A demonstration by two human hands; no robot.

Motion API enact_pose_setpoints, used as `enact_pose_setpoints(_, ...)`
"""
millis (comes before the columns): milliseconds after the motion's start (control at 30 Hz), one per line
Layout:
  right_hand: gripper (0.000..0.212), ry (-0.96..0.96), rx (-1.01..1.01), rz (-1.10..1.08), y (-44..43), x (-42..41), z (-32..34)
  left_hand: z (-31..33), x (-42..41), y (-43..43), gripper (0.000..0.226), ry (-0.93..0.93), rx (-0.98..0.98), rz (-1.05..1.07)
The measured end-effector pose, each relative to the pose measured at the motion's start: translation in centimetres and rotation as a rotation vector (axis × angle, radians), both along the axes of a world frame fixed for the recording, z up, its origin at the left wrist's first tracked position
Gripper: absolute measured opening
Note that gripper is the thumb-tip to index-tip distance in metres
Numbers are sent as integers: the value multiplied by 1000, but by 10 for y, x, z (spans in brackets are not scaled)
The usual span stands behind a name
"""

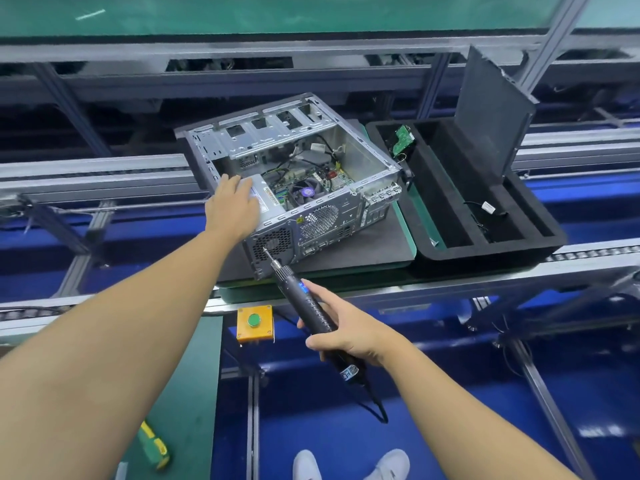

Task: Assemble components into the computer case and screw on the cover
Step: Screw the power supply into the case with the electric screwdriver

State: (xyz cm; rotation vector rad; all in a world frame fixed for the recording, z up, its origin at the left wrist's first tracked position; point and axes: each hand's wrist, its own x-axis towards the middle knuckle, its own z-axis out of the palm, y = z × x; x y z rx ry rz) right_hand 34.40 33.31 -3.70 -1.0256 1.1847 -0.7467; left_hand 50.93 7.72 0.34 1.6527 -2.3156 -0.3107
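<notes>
Screwdriver (313, 306) in right hand (349, 336) points at case's (346, 216) rear edge.

Yellow box (254, 323) with a green push button sits just below the near edge of the line. White shoes (306, 464) down on the blue floor (311, 410). Some yellow-green thing (156, 445) lies on the green counter (187, 393) bottom left, too blurry to say what. Aluminium conveyor rail (86, 169) runs off left.

My left hand (232, 206) flat on the power supply (265, 202) inside the open case (294, 178), my right hand (341, 329) gripping the screwdriver (304, 296), tip at the case's rear panel, foam tray (485, 202) beyond my right hand
</notes>
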Motion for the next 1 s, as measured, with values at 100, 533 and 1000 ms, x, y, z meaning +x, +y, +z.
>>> enact_pose_setpoints(100,101,2,-11,-1,-5,3,4,1,1,-1,42,46,-2,-17)
enact_pose_setpoints(533,101,35,-20,-6,-19,9,9,-4,-1,0,44,126,-51,46)
enact_pose_setpoints(1000,100,8,15,-8,-22,15,23,-4,-2,1,45,128,-35,61)
